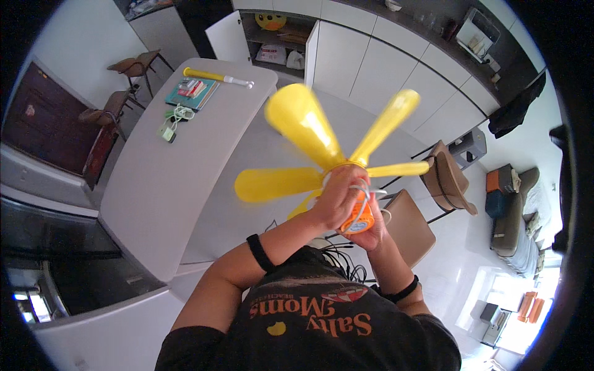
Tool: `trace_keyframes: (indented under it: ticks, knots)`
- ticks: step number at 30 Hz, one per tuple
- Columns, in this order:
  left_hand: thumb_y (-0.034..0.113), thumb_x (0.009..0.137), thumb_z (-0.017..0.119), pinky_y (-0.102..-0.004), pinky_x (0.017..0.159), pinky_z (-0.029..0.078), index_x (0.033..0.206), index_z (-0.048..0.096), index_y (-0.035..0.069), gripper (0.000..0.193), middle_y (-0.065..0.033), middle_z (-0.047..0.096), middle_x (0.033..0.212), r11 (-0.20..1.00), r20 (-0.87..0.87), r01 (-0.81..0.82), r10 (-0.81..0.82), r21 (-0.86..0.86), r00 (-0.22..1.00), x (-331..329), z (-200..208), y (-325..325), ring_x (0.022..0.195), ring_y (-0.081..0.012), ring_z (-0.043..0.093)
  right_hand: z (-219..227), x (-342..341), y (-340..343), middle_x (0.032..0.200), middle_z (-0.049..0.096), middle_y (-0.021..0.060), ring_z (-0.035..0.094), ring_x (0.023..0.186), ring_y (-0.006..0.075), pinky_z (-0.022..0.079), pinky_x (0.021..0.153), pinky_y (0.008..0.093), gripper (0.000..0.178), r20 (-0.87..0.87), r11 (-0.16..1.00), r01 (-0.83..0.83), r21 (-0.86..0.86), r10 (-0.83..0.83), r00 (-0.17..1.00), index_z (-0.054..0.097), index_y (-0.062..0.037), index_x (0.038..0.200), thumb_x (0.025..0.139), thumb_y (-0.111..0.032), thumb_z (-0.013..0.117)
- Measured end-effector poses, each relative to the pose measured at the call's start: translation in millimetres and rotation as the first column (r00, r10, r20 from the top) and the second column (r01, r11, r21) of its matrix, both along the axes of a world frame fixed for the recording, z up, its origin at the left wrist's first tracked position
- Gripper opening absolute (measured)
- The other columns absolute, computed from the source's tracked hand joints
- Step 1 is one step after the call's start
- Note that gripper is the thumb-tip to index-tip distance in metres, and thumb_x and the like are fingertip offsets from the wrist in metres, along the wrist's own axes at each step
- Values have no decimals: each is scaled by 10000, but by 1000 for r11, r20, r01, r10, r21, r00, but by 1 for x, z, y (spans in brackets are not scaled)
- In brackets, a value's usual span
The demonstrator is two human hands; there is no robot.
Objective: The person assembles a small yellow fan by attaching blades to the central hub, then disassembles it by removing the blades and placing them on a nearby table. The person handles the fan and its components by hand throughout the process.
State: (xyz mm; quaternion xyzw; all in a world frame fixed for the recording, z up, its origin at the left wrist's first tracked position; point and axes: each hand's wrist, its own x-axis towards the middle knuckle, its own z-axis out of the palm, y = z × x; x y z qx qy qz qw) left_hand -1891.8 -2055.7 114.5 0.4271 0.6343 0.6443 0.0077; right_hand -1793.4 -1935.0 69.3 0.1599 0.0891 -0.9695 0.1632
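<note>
In front of my chest I hold a small fan with several broad yellow blades [303, 120] fanned out around its hub. Its orange motor housing [359, 216] points back toward me, with a pale cord [361, 189] looped about it. My left hand [339, 196] is wrapped round the fan close to the hub, its fingers partly hidden. Cupped around the side of the orange housing, my right hand [373, 227] is closed on it too. One lower blade is partly covered by my left hand and wrist.
To the left stands a long pale table [167, 185]. It carries a yellow rod with a white end [216, 76], books [193, 93] and a coiled white cable [178, 116]. Chairs [405, 226] stand at right and far left. Beyond, a cabinet door [228, 38] hangs open.
</note>
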Motion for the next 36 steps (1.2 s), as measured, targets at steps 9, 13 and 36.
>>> trace_keyframes:
  ticks: [9, 13, 36]
  knots:
    - [117, 981, 486, -432, 1011, 377, 1227, 549, 69, 258, -147, 570, 1162, 956, 46, 280, -284, 83, 958, -105, 12, 34, 1087, -362, 527, 10, -91, 12, 1340, 574, 116, 580, 1209, 304, 478, 1031, 497, 729, -97, 933, 304, 195, -290, 952, 482, -114, 1379, 802, -463, 758]
    - [234, 1026, 405, -579, 1132, 151, 1298, 541, 109, 329, -152, 567, 1278, 988, -282, 43, -83, -146, 956, -195, 3, 46, 1265, -357, 498, -3, -172, 41, 1324, 583, 96, 587, 1198, 284, 469, 1037, 504, 737, -61, 923, 285, 258, -278, 959, 483, -129, 1380, 797, -482, 762]
    - [181, 1002, 440, -408, 1111, 402, 1503, 325, 54, 530, -154, 492, 1408, 699, 887, -582, -169, 415, 429, -603, -70, 10, 1297, -252, 503, -26, -695, 41, 1272, 607, 124, 632, 1147, 258, 520, 1017, 393, 500, -81, 903, -249, 349, 294, 952, 474, -34, 1339, 900, -137, 691]
